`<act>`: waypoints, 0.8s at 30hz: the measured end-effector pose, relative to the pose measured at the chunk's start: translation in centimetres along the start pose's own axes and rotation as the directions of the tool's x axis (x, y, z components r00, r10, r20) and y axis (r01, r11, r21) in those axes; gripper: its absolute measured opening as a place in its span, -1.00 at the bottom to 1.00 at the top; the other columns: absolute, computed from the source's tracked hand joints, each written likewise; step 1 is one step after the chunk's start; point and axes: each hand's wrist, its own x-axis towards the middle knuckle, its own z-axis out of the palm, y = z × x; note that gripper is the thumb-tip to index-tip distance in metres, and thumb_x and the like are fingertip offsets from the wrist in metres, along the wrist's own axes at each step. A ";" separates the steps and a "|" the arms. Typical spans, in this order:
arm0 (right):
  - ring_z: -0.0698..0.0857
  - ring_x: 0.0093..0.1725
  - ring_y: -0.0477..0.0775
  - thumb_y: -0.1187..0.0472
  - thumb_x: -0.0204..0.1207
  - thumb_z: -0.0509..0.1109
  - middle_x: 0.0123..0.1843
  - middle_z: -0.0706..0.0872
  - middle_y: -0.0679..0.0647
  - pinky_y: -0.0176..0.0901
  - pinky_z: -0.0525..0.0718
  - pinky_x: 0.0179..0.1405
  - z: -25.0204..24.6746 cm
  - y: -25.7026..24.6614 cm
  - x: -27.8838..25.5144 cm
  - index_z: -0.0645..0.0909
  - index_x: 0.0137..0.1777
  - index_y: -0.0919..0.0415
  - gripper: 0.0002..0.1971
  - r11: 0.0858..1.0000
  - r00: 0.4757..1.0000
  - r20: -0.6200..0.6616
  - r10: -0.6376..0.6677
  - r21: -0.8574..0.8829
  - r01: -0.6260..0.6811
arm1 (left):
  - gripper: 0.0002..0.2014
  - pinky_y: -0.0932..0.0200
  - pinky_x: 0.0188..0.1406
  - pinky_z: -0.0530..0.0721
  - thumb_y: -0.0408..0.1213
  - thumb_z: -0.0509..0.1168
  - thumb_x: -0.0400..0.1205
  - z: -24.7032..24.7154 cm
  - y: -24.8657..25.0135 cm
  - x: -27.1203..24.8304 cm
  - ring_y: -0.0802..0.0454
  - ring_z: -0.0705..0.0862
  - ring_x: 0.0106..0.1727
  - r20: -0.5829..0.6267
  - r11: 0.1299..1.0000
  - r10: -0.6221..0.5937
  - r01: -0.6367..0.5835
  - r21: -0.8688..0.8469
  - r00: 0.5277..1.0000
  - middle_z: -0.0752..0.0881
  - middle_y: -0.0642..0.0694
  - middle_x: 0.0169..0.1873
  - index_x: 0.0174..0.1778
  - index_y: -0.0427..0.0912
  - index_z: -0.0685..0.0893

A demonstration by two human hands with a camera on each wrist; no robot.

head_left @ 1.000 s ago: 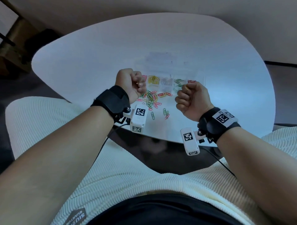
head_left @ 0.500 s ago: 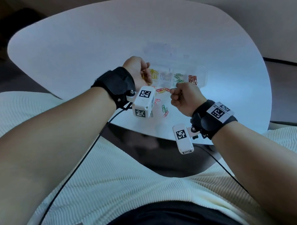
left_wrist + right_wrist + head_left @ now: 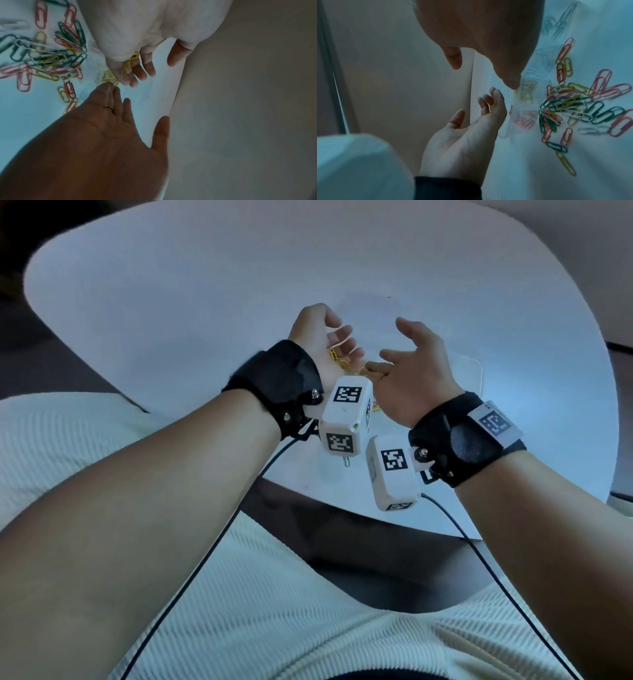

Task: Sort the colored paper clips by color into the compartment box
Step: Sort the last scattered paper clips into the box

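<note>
My left hand (image 3: 337, 337) is held palm up above the table, fingers relaxed, with a few yellow paper clips (image 3: 337, 358) lying loose across its fingers (image 3: 137, 73). My right hand (image 3: 406, 357) is open beside it, thumb spread wide. Its straight fingertips (image 3: 109, 86) reach toward the left palm, over the yellow compartment. The clear compartment box (image 3: 505, 134) lies under both hands, with yellow clips (image 3: 527, 92) in one cell and pink-red clips (image 3: 523, 120) in the one beside it. A mixed pile of clips (image 3: 573, 105) lies on the table in front of the box.
The white rounded table (image 3: 239, 302) has bare surface beyond and left of the hands. Its near edge is just below my wrists. The wrist camera blocks (image 3: 346, 419) and their black cables hang over my lap. Stray clips (image 3: 565, 163) lie around the pile.
Both hands were closed fists a second ago and have opened. The left palm turned upward, showing yellow clips, and the right hand moved left to meet it.
</note>
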 end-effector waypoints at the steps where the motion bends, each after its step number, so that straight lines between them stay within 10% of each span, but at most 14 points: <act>1: 0.48 0.49 0.36 -0.04 0.56 0.36 0.48 0.38 0.47 0.13 0.44 0.52 0.0 0.1 0.0 0.22 0.60 0.40 -0.25 1.000 1.000 0.002 -0.006 -0.011 0.006 | -0.79 0.05 -0.01 0.58 -0.30 0.15 0.51 0.0 0.1 0.0 -0.21 0.58 -0.19 0.021 1.000 0.001 -0.001 0.009 1.000 0.54 -0.24 -0.22 -0.06 -0.34 0.57; 9: 0.40 0.58 0.21 -0.05 0.65 0.29 0.58 0.37 0.33 -0.01 0.41 0.56 -1.7 0.8 -1.2 0.26 0.62 0.28 -0.35 0.994 0.994 -0.013 -0.112 -0.012 0.112 | -0.42 -0.01 0.56 0.31 -0.10 0.17 0.60 0.3 -1.1 0.6 -0.20 0.33 0.58 0.074 0.965 0.079 -0.094 0.245 0.994 0.45 -0.35 0.47 0.48 -0.39 0.42; 14: 0.62 0.39 0.09 0.07 0.68 0.26 0.34 0.67 0.19 -0.08 0.51 0.47 -3.6 0.9 -2.1 0.59 0.27 0.23 -0.70 0.967 0.971 -0.029 -0.239 -0.101 0.235 | -0.52 0.15 0.46 0.28 -0.05 0.13 0.66 1.0 -1.6 0.2 0.01 0.36 0.58 0.175 0.820 0.208 -0.269 0.506 0.962 0.46 -0.15 0.52 0.45 -0.20 0.50; 19: 0.78 -0.19 0.13 0.37 0.60 0.20 -0.26 0.75 0.12 -0.14 0.74 -0.13 -5.7 0.5 -3.2 0.62 -0.03 0.23 -0.84 0.880 0.932 -0.007 -0.362 -0.334 0.339 | -0.81 0.46 -0.37 0.55 -0.30 0.23 0.63 1.6 -1.8 -1.8 0.06 0.66 -0.18 0.317 0.404 0.400 -0.476 0.781 0.860 0.71 -0.06 -0.17 0.02 -0.25 0.72; 24: 0.69 -0.36 0.06 0.41 0.57 0.30 -0.29 0.73 0.10 -0.15 0.69 -0.33 -7.9 1.3 -3.3 0.68 -0.09 0.25 -0.86 0.596 0.927 0.049 -0.371 -0.753 0.278 | -0.88 0.30 -0.33 0.55 -0.33 0.32 0.50 0.5 -3.6 -2.8 0.12 0.63 -0.30 0.492 -0.117 0.351 -0.484 0.867 0.797 0.67 0.11 -0.33 -0.16 -0.02 0.71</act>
